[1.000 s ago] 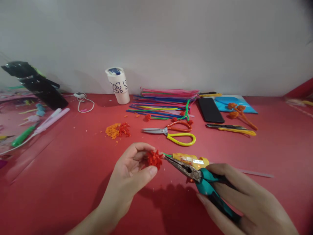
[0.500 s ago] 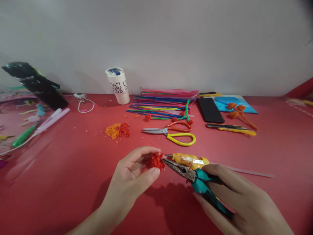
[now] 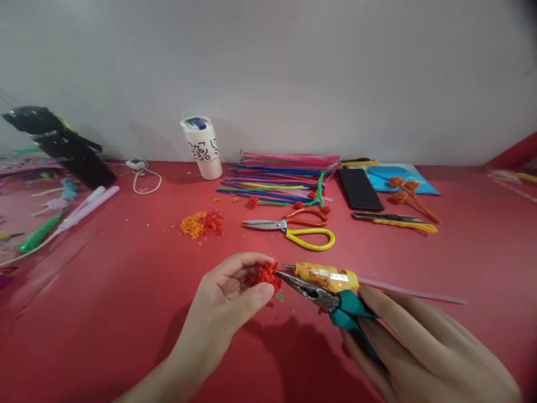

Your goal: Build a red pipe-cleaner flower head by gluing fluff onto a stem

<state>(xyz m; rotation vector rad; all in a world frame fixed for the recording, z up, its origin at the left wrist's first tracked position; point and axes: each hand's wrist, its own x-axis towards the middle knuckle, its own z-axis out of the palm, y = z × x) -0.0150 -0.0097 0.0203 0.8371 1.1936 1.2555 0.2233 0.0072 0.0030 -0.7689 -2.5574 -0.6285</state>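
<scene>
Between thumb and fingers, my left hand (image 3: 229, 299) pinches a small red flower (image 3: 267, 275) with ragged petals. My right hand (image 3: 423, 347) is wrapped round the teal handles of long-nose pliers (image 3: 312, 292). The pliers' narrow tips touch the flower's right side; whether they grip a petal I cannot tell. A short green bit (image 3: 280, 297) shows just below the flower. Right behind the pliers lies a yellow hot glue gun (image 3: 321, 274), its nozzle pointing left and a clear glue stick (image 3: 413, 291) trailing from its back.
Scissors (image 3: 289, 225) lie beyond the flower, beside orange and red shreds (image 3: 202, 224). Pipe cleaners (image 3: 277, 176), a white tumbler (image 3: 203, 148), a phone (image 3: 361, 189) and a yellow cutter (image 3: 394, 221) are farther back. Leftward are a black bottle (image 3: 62, 145) and a pink pen-like tool (image 3: 90, 207).
My right hand has moved slightly right, and the pliers' handles look closer together. The green bit now shows under the flower. My left hand has barely moved.
</scene>
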